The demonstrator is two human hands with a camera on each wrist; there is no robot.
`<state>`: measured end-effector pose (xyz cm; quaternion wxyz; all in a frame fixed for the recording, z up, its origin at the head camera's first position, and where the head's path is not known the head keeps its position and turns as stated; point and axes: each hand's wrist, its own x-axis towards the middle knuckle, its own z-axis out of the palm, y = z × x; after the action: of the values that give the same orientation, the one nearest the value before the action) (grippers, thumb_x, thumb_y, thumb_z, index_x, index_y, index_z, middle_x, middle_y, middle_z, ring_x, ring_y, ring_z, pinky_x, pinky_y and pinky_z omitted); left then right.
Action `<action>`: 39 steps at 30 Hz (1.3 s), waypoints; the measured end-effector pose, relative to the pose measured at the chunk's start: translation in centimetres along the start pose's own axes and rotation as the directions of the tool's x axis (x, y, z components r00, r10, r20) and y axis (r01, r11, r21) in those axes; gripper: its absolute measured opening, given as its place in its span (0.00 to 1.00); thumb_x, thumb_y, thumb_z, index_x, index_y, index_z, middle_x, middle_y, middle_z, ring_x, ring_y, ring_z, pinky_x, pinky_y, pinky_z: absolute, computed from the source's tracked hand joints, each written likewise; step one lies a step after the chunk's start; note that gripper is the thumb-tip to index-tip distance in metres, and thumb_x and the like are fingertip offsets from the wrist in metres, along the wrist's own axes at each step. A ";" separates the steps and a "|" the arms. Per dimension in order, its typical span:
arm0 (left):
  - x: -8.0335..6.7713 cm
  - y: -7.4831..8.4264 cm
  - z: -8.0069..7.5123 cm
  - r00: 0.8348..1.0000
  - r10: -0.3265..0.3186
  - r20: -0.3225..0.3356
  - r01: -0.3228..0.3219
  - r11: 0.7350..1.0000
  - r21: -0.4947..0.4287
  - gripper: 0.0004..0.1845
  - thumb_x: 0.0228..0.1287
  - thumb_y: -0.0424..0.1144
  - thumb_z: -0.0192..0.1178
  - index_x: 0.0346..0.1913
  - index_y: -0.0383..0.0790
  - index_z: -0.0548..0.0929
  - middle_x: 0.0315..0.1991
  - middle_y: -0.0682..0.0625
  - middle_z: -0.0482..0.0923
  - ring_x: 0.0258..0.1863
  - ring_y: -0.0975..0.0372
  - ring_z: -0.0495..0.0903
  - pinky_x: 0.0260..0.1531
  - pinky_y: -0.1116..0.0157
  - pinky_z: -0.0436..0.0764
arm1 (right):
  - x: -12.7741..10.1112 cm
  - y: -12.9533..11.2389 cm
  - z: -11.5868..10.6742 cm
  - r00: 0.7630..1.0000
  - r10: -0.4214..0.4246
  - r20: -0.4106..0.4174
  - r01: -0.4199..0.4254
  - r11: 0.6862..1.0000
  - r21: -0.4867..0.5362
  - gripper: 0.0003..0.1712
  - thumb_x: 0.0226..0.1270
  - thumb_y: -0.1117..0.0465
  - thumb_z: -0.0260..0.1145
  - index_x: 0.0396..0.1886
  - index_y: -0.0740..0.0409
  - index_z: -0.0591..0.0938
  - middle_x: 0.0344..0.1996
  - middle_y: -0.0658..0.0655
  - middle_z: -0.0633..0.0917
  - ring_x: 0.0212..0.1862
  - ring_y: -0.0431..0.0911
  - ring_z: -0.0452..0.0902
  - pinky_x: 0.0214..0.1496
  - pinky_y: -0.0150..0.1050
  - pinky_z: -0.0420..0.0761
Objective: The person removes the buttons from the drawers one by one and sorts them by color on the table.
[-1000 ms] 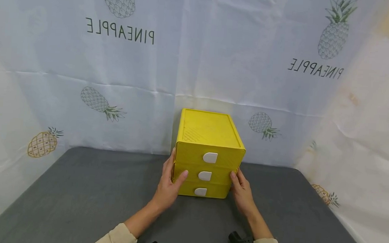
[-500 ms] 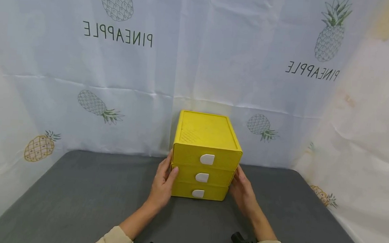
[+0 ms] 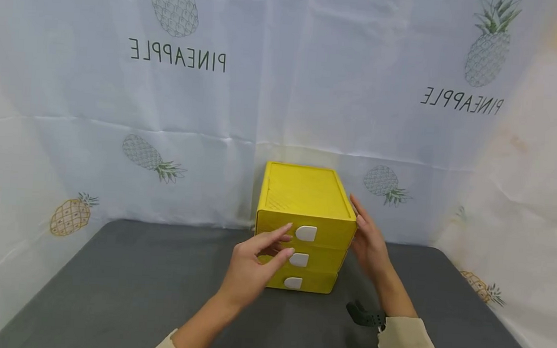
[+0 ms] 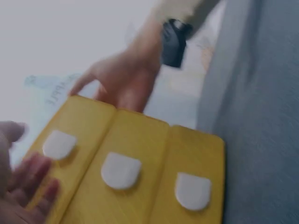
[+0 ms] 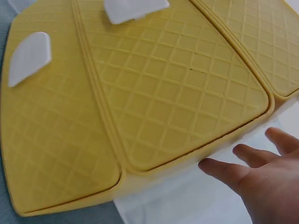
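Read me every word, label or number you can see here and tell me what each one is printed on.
"PINEAPPLE", mirror-reversed, on the white backdrop cloth, upper left under a pineapple drawing.
"PINEAPPLE", mirror-reversed, on the same cloth, upper right.
Left wrist view: faint lettering on the cloth behind the drawers, too blurred to read.
The yellow drawer unit and its white handles carry no text.

- The head camera is looking forward and down from above the forearms, taking in the yellow drawer cabinet [image 3: 306,229] beyond the fingertips.
- The left wrist camera is viewing its drawer fronts [image 4: 140,168] closely, blurred.
- The right wrist camera is sitting nearest, facing the same drawer fronts [image 5: 154,93] just past the right hand [image 5: 261,182].
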<state>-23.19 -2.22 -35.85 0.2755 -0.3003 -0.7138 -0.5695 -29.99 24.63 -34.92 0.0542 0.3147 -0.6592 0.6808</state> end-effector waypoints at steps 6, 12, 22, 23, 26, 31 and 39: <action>1.6 0.8 0.8 0.961 -0.270 0.066 0.269 0.963 0.018 0.22 0.68 0.41 0.67 0.64 0.53 0.82 0.47 0.52 0.89 0.42 0.63 0.88 0.43 0.70 0.85 | 0.7 -0.4 -0.5 0.999 0.020 0.041 -0.020 1.000 -0.012 0.33 0.85 0.55 0.35 0.83 0.59 0.43 0.81 0.69 0.42 0.69 0.29 0.69 0.64 0.26 0.75; 2.9 0.5 0.2 0.943 -0.301 0.145 0.299 0.954 0.035 0.18 0.67 0.41 0.66 0.60 0.51 0.85 0.48 0.51 0.90 0.43 0.62 0.88 0.40 0.73 0.84 | 0.6 -0.6 -0.6 0.998 0.061 0.020 -0.060 0.998 -0.020 0.33 0.85 0.54 0.36 0.83 0.57 0.45 0.82 0.68 0.44 0.65 0.32 0.73 0.60 0.30 0.79; 4.3 -0.3 0.3 0.906 -0.360 0.223 0.364 0.931 0.024 0.13 0.67 0.43 0.67 0.53 0.50 0.89 0.48 0.51 0.90 0.40 0.63 0.90 0.41 0.69 0.86 | 0.7 -0.3 -0.4 0.997 0.067 0.032 -0.067 0.998 -0.021 0.33 0.85 0.52 0.35 0.84 0.53 0.44 0.83 0.63 0.44 0.68 0.31 0.69 0.62 0.29 0.77; 4.3 -0.4 0.5 0.911 -0.356 0.208 0.364 0.931 -0.002 0.12 0.67 0.41 0.67 0.52 0.48 0.90 0.47 0.49 0.90 0.38 0.61 0.90 0.40 0.68 0.87 | 0.6 -0.3 -0.4 0.997 0.067 0.034 -0.066 0.997 -0.025 0.33 0.85 0.52 0.35 0.84 0.53 0.43 0.83 0.63 0.44 0.68 0.31 0.69 0.62 0.29 0.77; 4.2 -0.7 1.1 0.926 -0.341 0.161 0.354 0.933 -0.061 0.11 0.66 0.38 0.67 0.49 0.45 0.91 0.43 0.47 0.91 0.35 0.59 0.90 0.38 0.67 0.88 | 0.6 -0.3 -0.5 0.996 0.077 0.038 -0.075 0.997 -0.034 0.33 0.85 0.52 0.34 0.84 0.51 0.43 0.83 0.63 0.44 0.68 0.32 0.69 0.62 0.30 0.77; 4.0 -0.5 1.4 0.940 -0.319 0.123 0.329 0.941 -0.074 0.10 0.66 0.37 0.67 0.48 0.44 0.91 0.41 0.47 0.91 0.33 0.59 0.89 0.37 0.68 0.87 | 0.6 -0.4 -0.8 0.995 0.082 0.062 -0.080 0.996 -0.035 0.33 0.85 0.51 0.34 0.84 0.49 0.43 0.83 0.62 0.44 0.70 0.33 0.68 0.63 0.30 0.76; 3.1 0.6 0.7 0.936 -0.320 0.145 0.322 0.947 0.012 0.10 0.66 0.38 0.67 0.47 0.46 0.92 0.32 0.49 0.91 0.30 0.60 0.89 0.33 0.61 0.87 | 0.6 -0.2 -0.9 0.993 0.083 0.081 -0.081 0.996 -0.021 0.33 0.85 0.53 0.35 0.84 0.50 0.43 0.83 0.61 0.42 0.71 0.31 0.66 0.66 0.27 0.74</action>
<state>-24.82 -1.10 -33.32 0.1242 -0.2221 -0.7680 -0.5877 -30.68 25.31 -34.34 0.0020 0.3146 -0.6793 0.6630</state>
